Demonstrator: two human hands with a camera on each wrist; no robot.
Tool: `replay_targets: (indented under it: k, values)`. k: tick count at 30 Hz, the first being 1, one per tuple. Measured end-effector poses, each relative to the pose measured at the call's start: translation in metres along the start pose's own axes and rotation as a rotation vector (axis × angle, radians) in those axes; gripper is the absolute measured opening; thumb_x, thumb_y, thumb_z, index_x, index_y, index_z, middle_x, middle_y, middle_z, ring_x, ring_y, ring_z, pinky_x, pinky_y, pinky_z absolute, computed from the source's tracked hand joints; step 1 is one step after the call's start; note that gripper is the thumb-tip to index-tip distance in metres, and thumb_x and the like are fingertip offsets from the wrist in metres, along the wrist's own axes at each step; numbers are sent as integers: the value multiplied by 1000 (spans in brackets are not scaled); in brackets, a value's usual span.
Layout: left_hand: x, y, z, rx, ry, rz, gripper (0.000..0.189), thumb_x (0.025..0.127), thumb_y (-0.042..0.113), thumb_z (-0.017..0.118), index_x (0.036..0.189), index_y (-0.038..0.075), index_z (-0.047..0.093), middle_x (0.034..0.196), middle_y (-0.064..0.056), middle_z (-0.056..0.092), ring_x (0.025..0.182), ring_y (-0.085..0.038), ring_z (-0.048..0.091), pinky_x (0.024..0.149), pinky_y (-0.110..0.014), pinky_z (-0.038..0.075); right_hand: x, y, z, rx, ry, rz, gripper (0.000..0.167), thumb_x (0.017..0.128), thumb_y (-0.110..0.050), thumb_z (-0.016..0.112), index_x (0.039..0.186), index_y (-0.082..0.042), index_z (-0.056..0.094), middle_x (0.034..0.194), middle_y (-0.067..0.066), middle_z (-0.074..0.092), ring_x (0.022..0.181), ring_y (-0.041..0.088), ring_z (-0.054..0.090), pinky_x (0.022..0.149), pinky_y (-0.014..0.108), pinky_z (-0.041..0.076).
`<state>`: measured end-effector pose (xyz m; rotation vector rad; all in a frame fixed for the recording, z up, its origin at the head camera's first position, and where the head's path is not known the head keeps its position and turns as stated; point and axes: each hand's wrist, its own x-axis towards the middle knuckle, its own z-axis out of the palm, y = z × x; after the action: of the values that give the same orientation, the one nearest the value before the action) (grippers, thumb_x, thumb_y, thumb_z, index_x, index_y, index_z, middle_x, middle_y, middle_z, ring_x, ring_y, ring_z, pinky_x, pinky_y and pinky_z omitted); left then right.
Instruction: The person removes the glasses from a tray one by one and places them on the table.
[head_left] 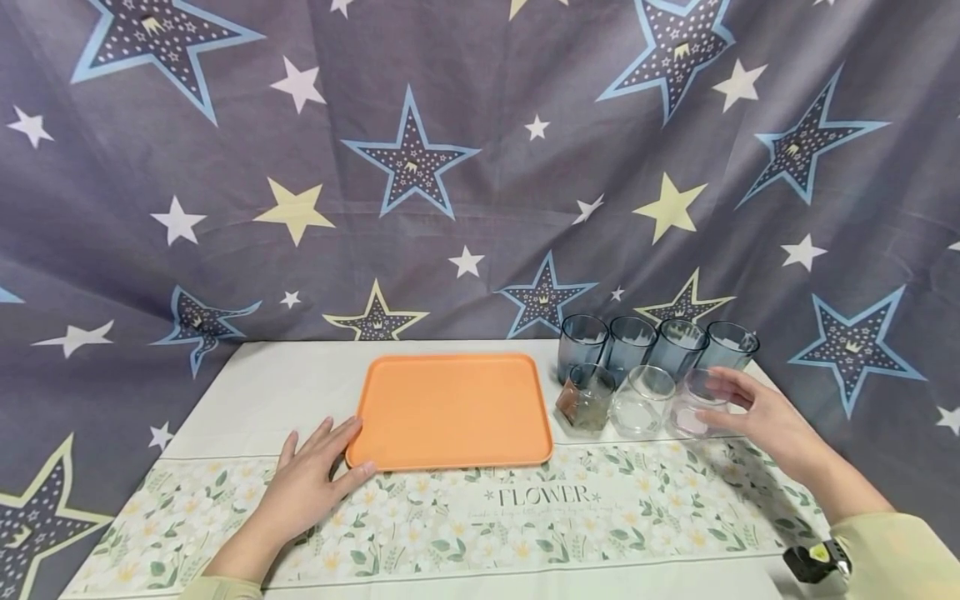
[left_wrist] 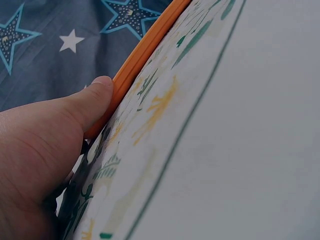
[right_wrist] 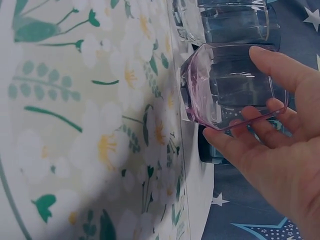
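An orange tray lies flat on the table. My left hand touches its near left corner, fingers extended along the left side and thumb at the front edge. In the left wrist view the thumb rests against the orange rim. At the right, my right hand grips a faintly pink clear glass, with the thumb on one side and fingers on the other. This glass is at the right end of the front row, beside a clear glass and a brownish one.
Behind the front row stand several tall blue glasses, close to the star-patterned curtain. A floral cloth strip runs across the table in front of the tray. A black strap device is by the right sleeve.
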<state>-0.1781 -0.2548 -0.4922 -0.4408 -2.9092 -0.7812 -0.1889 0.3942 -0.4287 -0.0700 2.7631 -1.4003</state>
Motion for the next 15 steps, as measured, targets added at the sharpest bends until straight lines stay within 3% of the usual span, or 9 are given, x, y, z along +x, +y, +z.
replay_targets:
  k: [15]
  values:
    - [1, -2, -1, -7, -6, 7, 84, 106, 58, 69, 166, 4, 49, 169, -20, 47, 161, -51, 29, 125, -80, 0, 1, 4, -2, 83, -61, 9, 96, 109, -24, 75, 176, 0, 10, 172, 32, 31, 158, 53, 29, 92, 8, 46]
